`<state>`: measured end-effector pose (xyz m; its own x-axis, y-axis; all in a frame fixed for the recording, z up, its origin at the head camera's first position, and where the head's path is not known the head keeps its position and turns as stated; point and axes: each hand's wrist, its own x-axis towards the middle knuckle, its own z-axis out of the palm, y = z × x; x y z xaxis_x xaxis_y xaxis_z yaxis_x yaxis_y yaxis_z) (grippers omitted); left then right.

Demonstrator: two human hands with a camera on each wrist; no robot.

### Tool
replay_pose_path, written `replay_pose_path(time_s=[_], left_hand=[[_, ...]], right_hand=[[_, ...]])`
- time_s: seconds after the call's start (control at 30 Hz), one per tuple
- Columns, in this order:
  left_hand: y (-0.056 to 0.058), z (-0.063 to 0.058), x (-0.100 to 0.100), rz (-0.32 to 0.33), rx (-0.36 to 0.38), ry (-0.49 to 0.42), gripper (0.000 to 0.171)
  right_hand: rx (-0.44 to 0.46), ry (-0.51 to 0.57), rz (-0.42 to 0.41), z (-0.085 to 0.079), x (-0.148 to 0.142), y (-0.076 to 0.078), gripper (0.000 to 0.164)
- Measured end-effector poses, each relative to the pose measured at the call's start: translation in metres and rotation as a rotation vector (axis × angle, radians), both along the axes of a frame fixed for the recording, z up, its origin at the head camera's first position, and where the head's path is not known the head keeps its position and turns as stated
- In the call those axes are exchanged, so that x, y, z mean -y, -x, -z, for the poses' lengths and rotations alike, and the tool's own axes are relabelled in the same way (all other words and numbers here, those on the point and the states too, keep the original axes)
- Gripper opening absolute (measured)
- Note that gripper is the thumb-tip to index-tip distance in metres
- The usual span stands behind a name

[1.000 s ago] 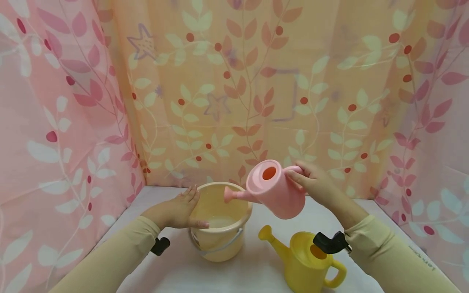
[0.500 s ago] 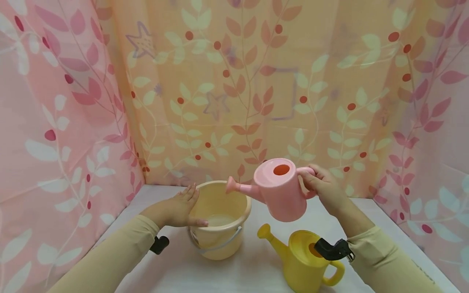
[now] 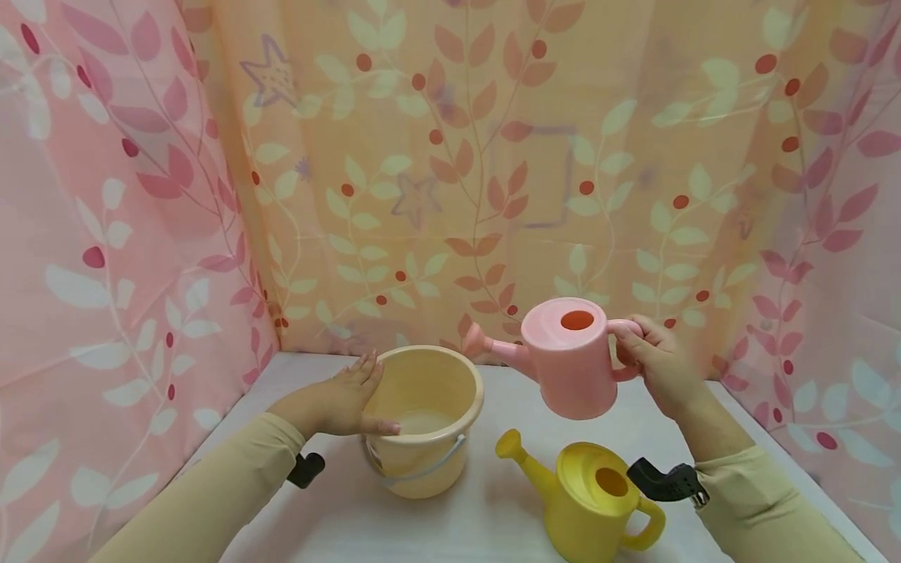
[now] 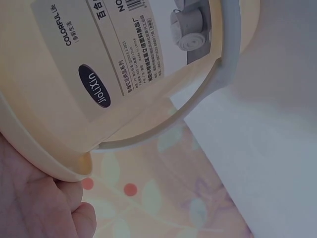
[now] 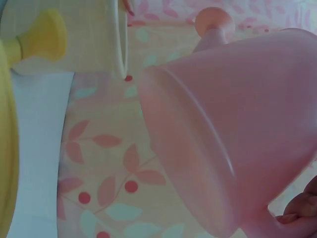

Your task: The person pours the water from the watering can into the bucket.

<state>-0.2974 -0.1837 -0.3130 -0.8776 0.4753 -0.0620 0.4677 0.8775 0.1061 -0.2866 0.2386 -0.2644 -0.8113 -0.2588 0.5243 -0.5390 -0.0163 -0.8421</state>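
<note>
My left hand [image 3: 336, 400] rests on the left side of the rim of a cream bucket [image 3: 425, 469], its fingers straight and its thumb along the front rim. Up close in the left wrist view, the bucket wall [image 4: 54, 74] carries a printed label. My right hand [image 3: 665, 367] grips the handle of a pink watering can [image 3: 576, 379], held above the table and roughly level, its spout pointing left towards the bucket. The right wrist view shows this can's base and side; only a bit of the hand [image 5: 302, 206] appears at its handle.
On the white table [image 3: 317, 520], a yellow watering can [image 3: 587, 512] stands front right of the bucket, below the pink can. The bucket's grey handle [image 3: 422, 475] hangs down in front. Leaf-patterned curtains [image 3: 422, 258] enclose the back and both sides.
My right hand has moved right with the pink watering can, which has turned from tilted to nearly level. Its spout has left the bucket's mouth. The left hand stays on the rim.
</note>
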Motion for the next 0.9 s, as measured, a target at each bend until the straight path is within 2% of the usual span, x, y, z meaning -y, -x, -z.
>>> replay_pose_path(time_s=[0.17, 0.37, 0.63, 0.73, 0.9], left_hand=[[-0.002, 0.0, -0.001, 0.005, 0.007, -0.001, 0.113], [-0.003, -0.002, -0.001, 0.003, 0.013, -0.01, 0.113], [-0.002, -0.001, -0.001, 0.0, 0.004, -0.007, 0.113], [-0.002, 0.0, 0.0, -0.003, 0.001, -0.01, 0.113], [-0.002, 0.0, 0.0, 0.008, -0.016, -0.016, 0.113]], right_hand=[[-0.029, 0.022, 0.051, 0.013, -0.024, -0.004, 0.02], [-0.008, 0.057, 0.186, 0.037, -0.054, -0.009, 0.021], [0.09, 0.204, 0.283, 0.081, -0.094, -0.021, 0.02], [0.148, 0.223, 0.355, 0.099, -0.106, -0.026, 0.019], [0.273, 0.203, 0.505, 0.128, -0.119, -0.037, 0.026]])
